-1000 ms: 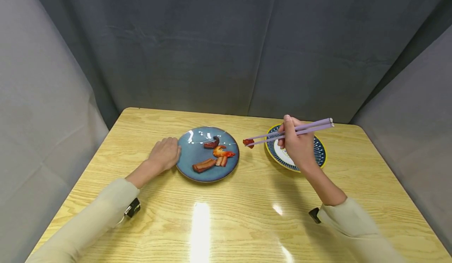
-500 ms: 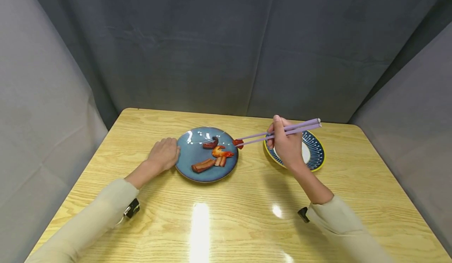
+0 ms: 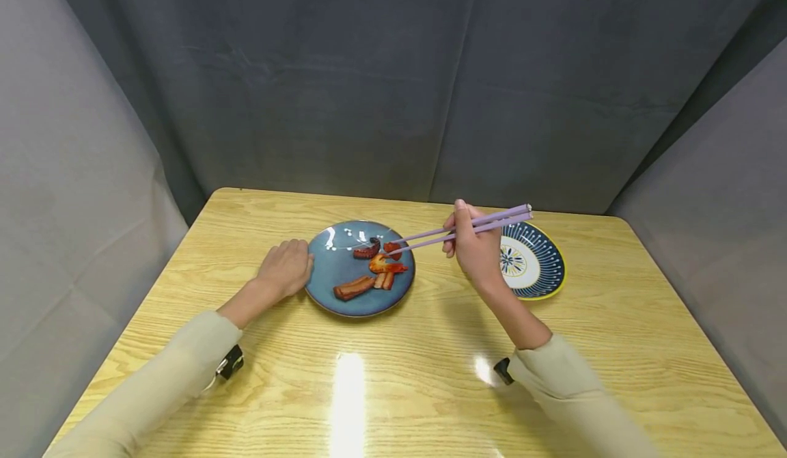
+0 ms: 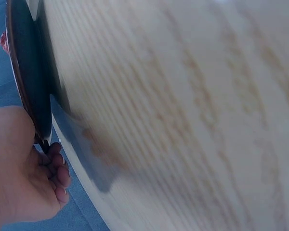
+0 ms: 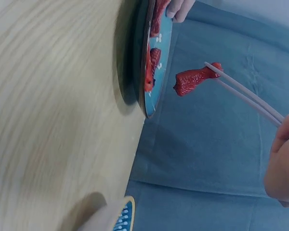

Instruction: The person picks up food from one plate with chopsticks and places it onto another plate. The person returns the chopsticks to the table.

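Note:
My left hand (image 3: 284, 269) grips the left rim of a blue plate (image 3: 326, 266). In the left wrist view its fingers (image 4: 61, 174) curl under the rim. My right hand (image 3: 476, 246) holds a pair of light purple chopsticks (image 3: 492, 222). Their tips pinch a red glazed piece of meat (image 5: 192, 81), which hangs above the plate's right part, apart from it in the right wrist view. On the plate lie a dark curled octopus tentacle (image 3: 367, 249), an orange shrimp (image 3: 384, 265), a long brown strip of meat (image 3: 354, 288) and a small striped piece of pork belly (image 3: 384, 280).
A bowl (image 3: 544, 266) with a blue pattern and yellow rim stands on the right, partly behind my right hand. Both stand on a wooden table (image 3: 406, 376). A dark grey curtain (image 3: 393, 89) hangs behind the table, with paler cloth at both sides.
My right hand has moved left with the chopsticks, carrying the red meat from between the dishes to above the plate. More of the bowl shows. My left hand has stayed at the rim.

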A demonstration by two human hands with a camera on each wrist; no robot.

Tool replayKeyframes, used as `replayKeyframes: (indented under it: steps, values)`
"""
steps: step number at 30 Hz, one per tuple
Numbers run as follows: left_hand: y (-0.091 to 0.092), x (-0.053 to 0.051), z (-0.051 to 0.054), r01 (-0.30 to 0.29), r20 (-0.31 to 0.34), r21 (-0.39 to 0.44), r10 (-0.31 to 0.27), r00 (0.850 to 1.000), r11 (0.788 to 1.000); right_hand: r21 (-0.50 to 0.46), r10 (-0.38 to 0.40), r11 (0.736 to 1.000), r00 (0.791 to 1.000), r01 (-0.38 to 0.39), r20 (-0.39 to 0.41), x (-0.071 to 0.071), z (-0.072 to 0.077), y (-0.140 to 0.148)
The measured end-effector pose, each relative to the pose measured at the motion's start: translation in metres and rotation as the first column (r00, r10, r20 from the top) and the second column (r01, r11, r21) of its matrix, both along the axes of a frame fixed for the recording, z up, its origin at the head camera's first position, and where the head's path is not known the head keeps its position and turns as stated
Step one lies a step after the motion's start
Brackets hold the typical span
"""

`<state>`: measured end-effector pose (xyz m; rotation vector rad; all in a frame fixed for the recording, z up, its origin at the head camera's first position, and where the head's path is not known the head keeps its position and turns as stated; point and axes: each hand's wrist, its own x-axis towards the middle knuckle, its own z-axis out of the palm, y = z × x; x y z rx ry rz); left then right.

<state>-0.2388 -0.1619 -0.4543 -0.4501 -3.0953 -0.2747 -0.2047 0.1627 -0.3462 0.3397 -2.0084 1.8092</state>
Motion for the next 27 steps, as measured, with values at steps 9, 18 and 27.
replayKeyframes:
  steps: [9, 18, 27]
  values:
    - [0.001, 0.0, -0.001, -0.004, 0.005, -0.001, 0.004, 1.0, 1.0, -0.007, -0.001, 1.0, 1.0, 0.001, 0.001, -0.01, -0.019, -0.016]
    - [0.0, 0.0, -0.001, 0.001, 0.003, 0.0, -0.001, 1.0, 1.0, 0.011, 0.048, 0.999, 0.998, -0.049, 0.044, 0.007, -0.003, -0.04]
    - [0.001, 0.0, -0.001, -0.003, 0.005, 0.005, 0.003, 1.0, 1.0, 0.011, 0.059, 0.998, 0.993, -0.061, 0.104, 0.01, -0.005, -0.05]
